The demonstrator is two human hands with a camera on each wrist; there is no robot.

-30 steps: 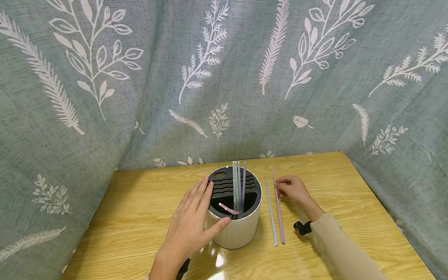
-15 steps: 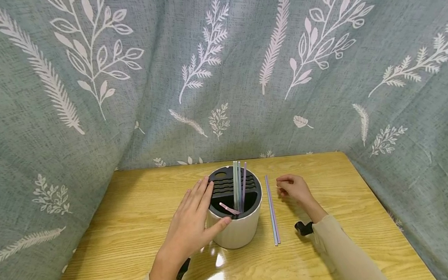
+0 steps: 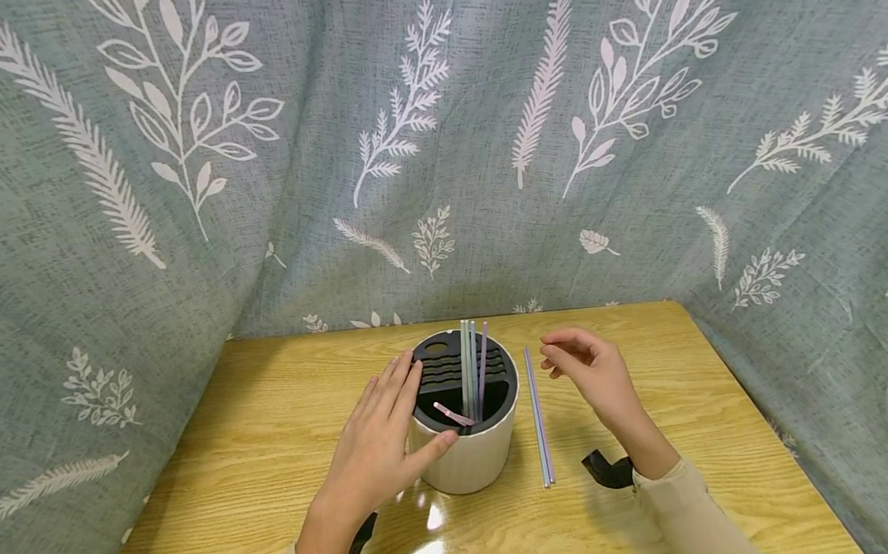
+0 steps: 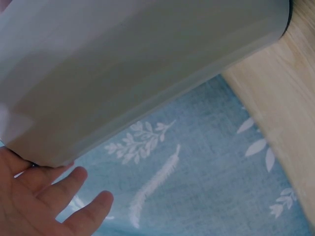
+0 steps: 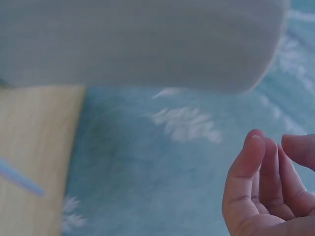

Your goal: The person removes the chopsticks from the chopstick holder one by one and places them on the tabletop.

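Observation:
In the head view, a white round utensil holder [image 3: 470,466] with a black slotted lid [image 3: 436,366] stands mid-table. My left hand [image 3: 377,437] rests on its left rim, fingers straight and thumb spread toward the front; the left wrist view has those fingers beside the holder's pale wall [image 4: 138,88]. Several slim pastel sticks [image 3: 469,367] stand upright in the lid's front opening, where a short pink piece [image 3: 453,414] leans. Right of the holder, a blue and a purple stick [image 3: 540,421] lie side by side. My right hand [image 3: 597,378], loosely curled and holding nothing, hovers right of their far ends.
The wooden table [image 3: 271,417] extends on both sides of the holder. A green-grey leaf-print curtain [image 3: 443,252] hangs behind it and along both sides. Black wrist mounts [image 3: 609,470] sit under the wrists.
The purple stick has shifted left against the blue one. My right hand has let go of it and lifted slightly. My left hand stays on the holder's rim.

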